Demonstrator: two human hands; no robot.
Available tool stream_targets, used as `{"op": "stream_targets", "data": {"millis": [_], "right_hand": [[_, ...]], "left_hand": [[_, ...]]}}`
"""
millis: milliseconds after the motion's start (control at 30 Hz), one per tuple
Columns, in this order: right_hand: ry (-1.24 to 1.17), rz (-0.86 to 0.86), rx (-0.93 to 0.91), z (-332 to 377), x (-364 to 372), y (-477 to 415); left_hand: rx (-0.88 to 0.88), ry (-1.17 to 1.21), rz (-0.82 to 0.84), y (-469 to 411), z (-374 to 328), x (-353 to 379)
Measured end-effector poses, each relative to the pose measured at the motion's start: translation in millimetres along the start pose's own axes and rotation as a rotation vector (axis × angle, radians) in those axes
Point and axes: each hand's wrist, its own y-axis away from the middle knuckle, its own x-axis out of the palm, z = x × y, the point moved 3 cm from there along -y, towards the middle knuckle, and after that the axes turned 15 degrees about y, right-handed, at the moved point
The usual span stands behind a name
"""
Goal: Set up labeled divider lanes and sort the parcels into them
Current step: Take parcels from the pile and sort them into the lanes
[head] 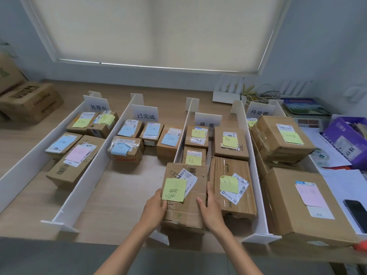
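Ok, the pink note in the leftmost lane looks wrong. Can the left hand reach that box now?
Probably not yet: the left hand grips the held parcel, sharing it with the right hand. Otherwise the pink-note box lies uncovered beyond one low divider.

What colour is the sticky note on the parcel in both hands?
Yellow-green sticky note on the parcel, black handwriting; head view.

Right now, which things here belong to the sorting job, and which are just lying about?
Part of the job: parcel held by left hand and right hand, sorted parcels, dividers, labels.
Lying about: phone, purple box, papers, cables, far-left cartons.
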Motion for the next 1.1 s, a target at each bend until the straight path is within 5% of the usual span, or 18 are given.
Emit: {"op": "stream_targets", "data": {"millis": [267,600,800,1100], "right_hand": [[0.052,0.029,0.043,-20.0,17.9,-1.0],[0.466,-0.049,-0.043,-13.2,12.0,-2.6],[0.439,-0.119,-0.173,68.3,54.3,18.2],[0.446,0.023,-0.511,263.5,228.6,64.8]], "left_hand": [[0.014,-0.088,0.082,2.2,12.1,10.3],[0.058,-0.196,0.123,7.4,2.7,-8.9],[0.077,-0.137,-0.033,29.8,24.5,-120.6],[0.026,-0.073,-0.387,109.5,133.3,-404.8]]}}
